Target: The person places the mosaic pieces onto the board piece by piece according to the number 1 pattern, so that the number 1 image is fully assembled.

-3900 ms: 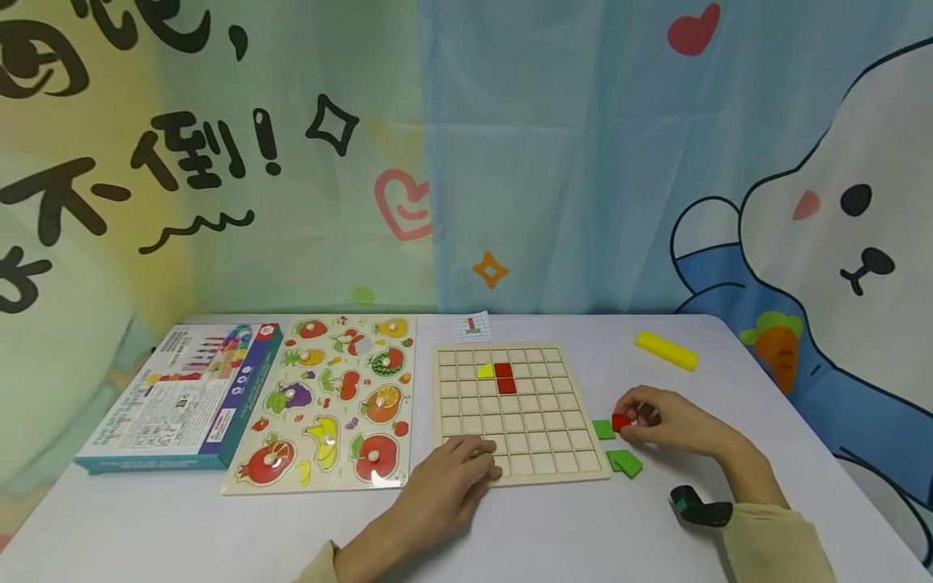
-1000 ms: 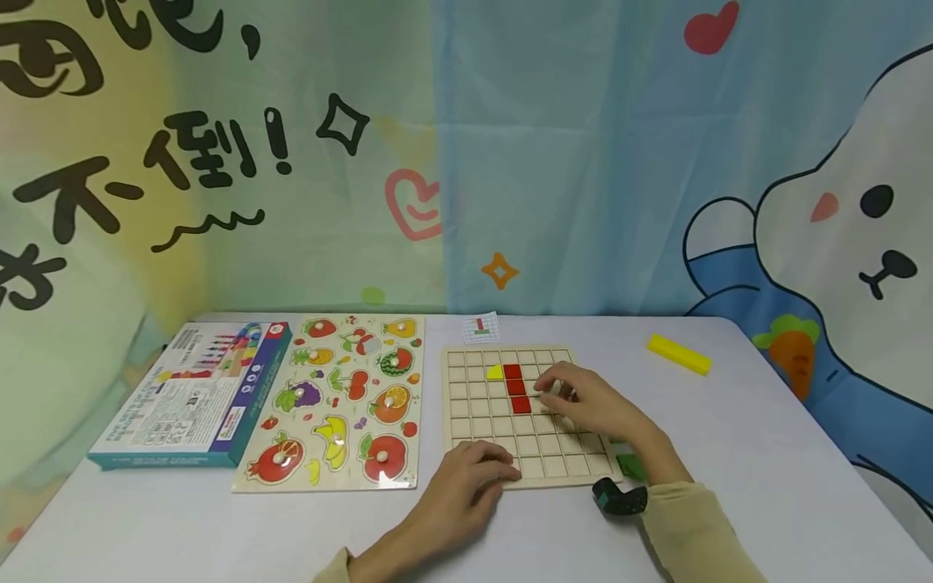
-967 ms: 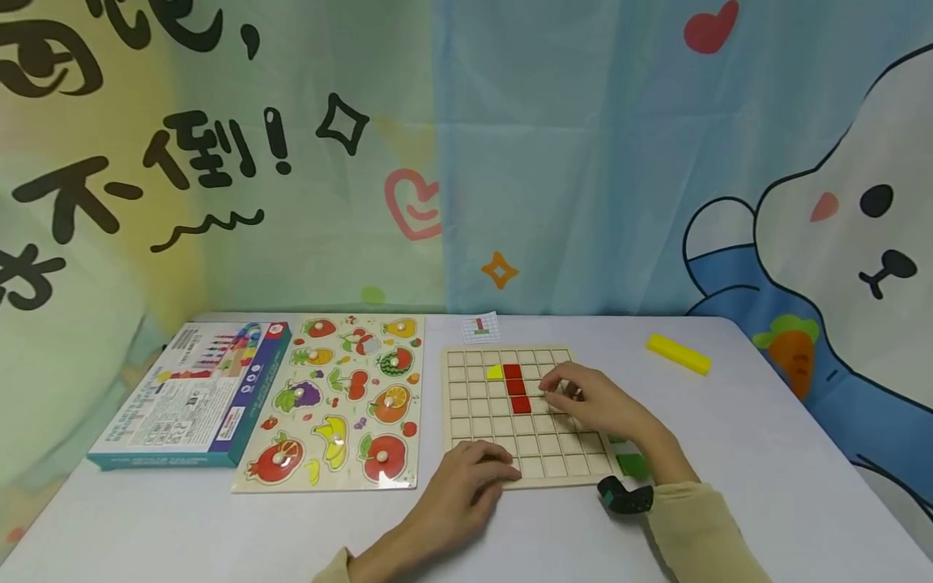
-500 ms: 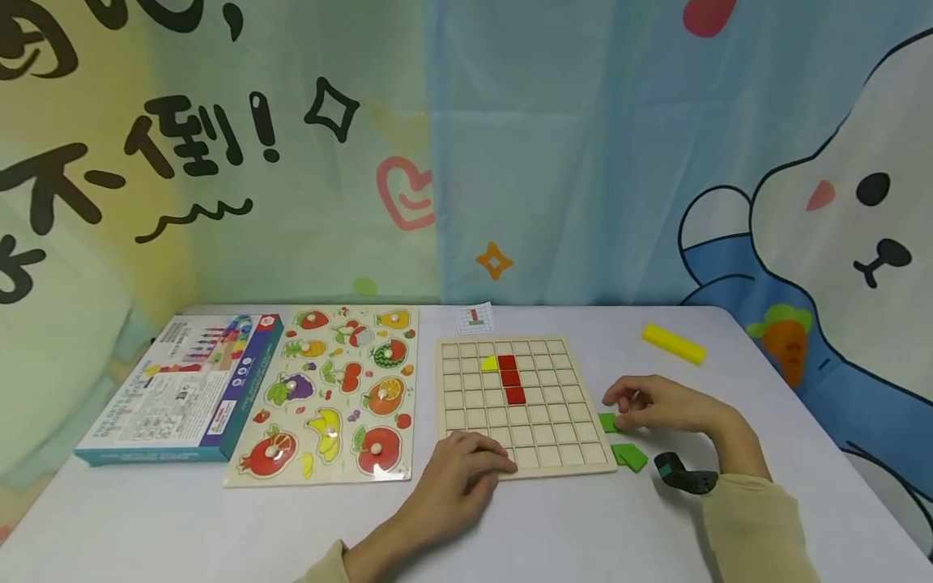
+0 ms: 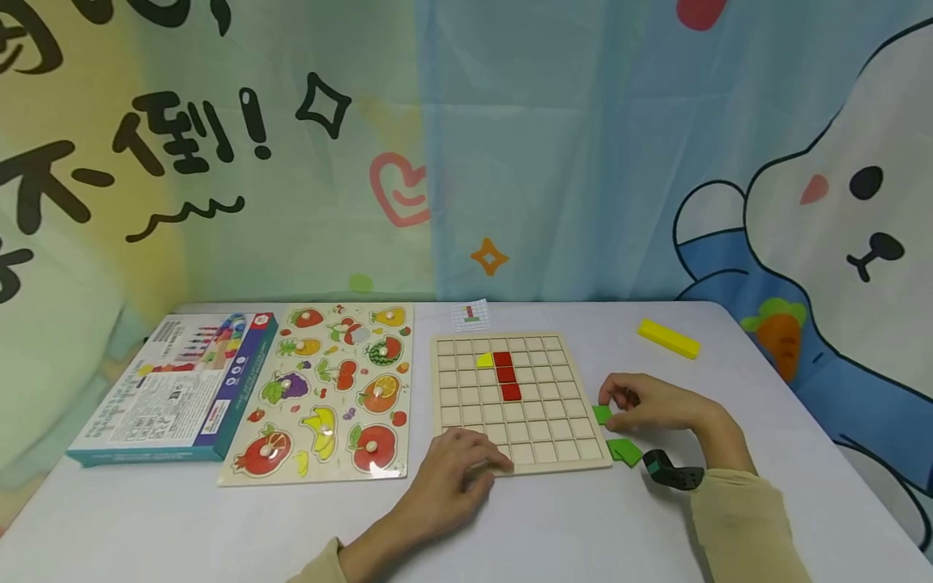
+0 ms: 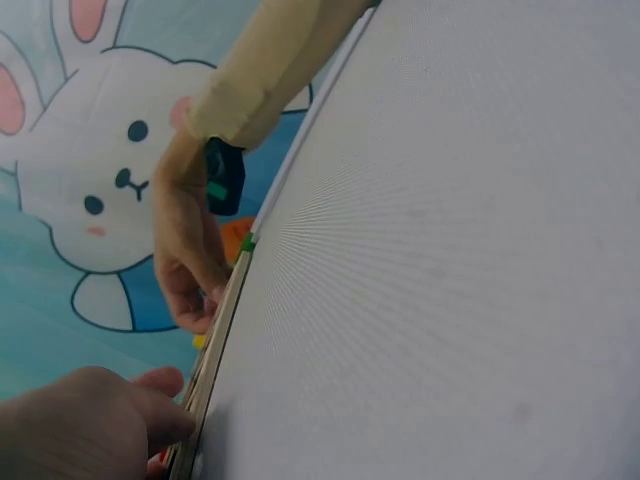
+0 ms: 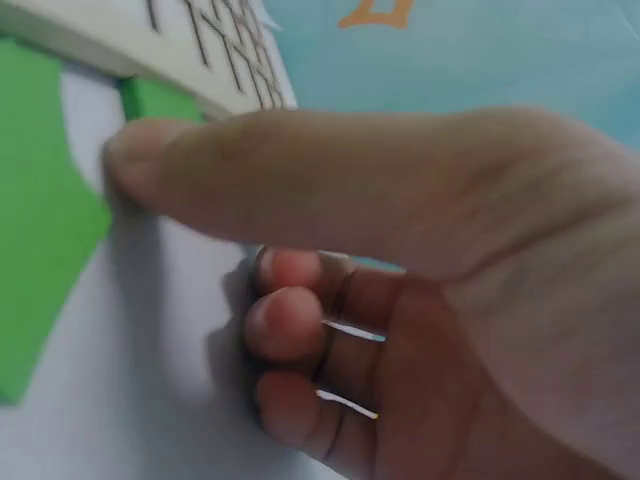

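On the white table lies a wooden grid board (image 5: 540, 428) with three red square tiles (image 5: 505, 375) in a column and a yellow tile (image 5: 485, 360) beside the top one. My left hand (image 5: 455, 478) rests on the board's near edge, fingers loosely bent; its thumb (image 6: 165, 415) lies along the edge in the left wrist view. At the board's right side, my right hand (image 5: 659, 405) pinches a green square tile (image 5: 602, 414) between thumb and index finger. In the right wrist view the thumb (image 7: 200, 165) hides part of that tile. Nearer me lie more green pieces (image 5: 624, 452).
A fruit puzzle board (image 5: 317, 393) and a flat box (image 5: 175, 385) lie to the left. Behind the grid board is a small pattern card (image 5: 470, 315). A yellow bar (image 5: 668, 338) lies at the back right. A printed curtain (image 5: 554, 162) hangs behind.
A third red tile, earlier in my right hand, now sits in the column. My right hand has moved from the grid back right to the green square tile. The left hand stays on the board.
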Action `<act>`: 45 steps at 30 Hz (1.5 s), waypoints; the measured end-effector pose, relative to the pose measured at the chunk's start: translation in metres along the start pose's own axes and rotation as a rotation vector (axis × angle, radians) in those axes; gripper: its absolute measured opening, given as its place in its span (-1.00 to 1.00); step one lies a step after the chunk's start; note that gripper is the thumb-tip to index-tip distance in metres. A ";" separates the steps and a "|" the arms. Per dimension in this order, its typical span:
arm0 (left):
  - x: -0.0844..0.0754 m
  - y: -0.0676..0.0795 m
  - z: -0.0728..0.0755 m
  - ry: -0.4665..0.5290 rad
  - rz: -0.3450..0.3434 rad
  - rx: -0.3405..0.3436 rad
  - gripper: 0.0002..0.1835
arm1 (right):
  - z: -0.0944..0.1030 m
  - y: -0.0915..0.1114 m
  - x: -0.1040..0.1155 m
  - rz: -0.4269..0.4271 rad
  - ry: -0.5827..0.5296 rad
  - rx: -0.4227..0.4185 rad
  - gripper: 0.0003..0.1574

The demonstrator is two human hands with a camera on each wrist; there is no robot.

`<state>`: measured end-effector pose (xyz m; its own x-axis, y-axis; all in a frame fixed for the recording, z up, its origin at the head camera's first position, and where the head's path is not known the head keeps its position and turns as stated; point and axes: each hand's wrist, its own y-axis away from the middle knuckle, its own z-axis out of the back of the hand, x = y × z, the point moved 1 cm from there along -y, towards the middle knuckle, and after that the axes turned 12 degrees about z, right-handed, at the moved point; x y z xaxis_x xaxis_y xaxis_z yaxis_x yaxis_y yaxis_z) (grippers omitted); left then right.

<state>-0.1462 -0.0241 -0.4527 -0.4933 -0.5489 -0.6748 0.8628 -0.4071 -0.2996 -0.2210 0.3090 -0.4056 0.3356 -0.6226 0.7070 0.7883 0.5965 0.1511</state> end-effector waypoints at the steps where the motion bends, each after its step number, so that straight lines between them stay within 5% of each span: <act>1: 0.000 0.000 0.000 0.002 0.003 0.002 -0.70 | 0.000 -0.001 0.000 -0.006 0.009 -0.010 -0.61; 20: 0.002 -0.001 -0.001 -0.004 0.010 0.019 -0.71 | -0.001 -0.004 -0.001 -0.062 0.018 -0.148 -0.61; 31: 0.000 0.001 0.000 -0.014 -0.005 0.007 -0.72 | -0.010 -0.018 0.016 0.053 0.041 -0.225 -0.66; 45: -0.001 0.001 0.000 -0.003 0.022 0.025 -0.73 | -0.037 -0.044 0.037 0.179 -0.021 -0.154 -0.67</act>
<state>-0.1450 -0.0238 -0.4521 -0.4747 -0.5604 -0.6787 0.8705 -0.4127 -0.2680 -0.2240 0.2416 -0.4116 0.4672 -0.5022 0.7277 0.7874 0.6107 -0.0841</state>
